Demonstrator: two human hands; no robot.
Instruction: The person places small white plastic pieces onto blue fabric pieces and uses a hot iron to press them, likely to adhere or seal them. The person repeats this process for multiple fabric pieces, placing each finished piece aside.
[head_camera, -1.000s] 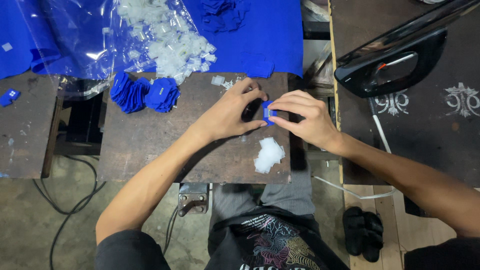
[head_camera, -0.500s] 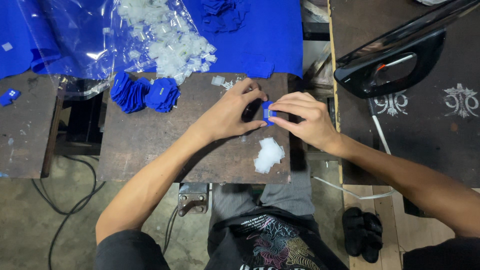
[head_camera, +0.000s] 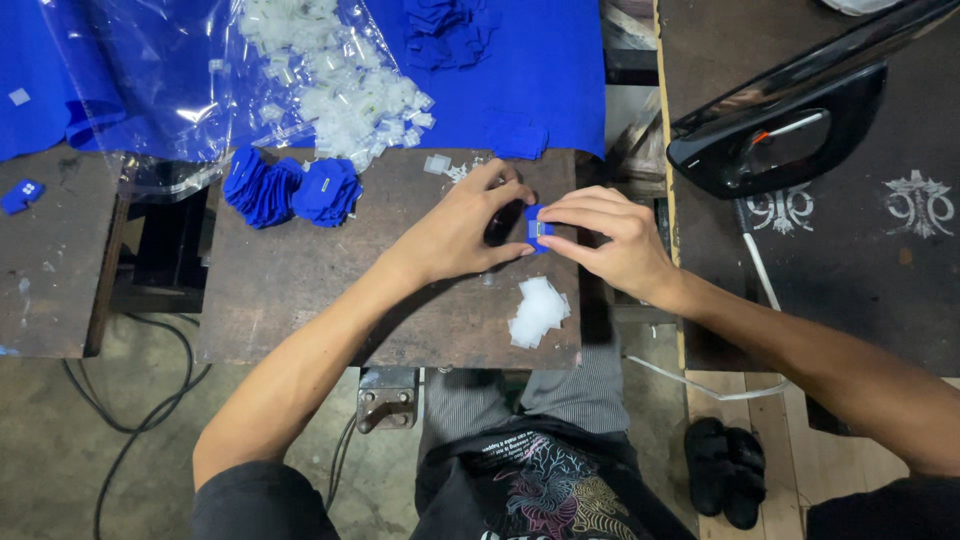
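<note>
Holding one small blue piece (head_camera: 536, 228) between them, the left hand (head_camera: 465, 232) and right hand (head_camera: 607, 240) meet over the brown bench (head_camera: 300, 290). Both hands pinch the piece with curled fingers, near the far right part of the bench. Two heaps of blue pieces (head_camera: 290, 188) lie to the left. One little white pile (head_camera: 538, 311) sits just below the hands. One clear bag of white bits (head_camera: 330, 80) rests on the blue cloth (head_camera: 560, 70). Nothing has moved since a moment ago.
</note>
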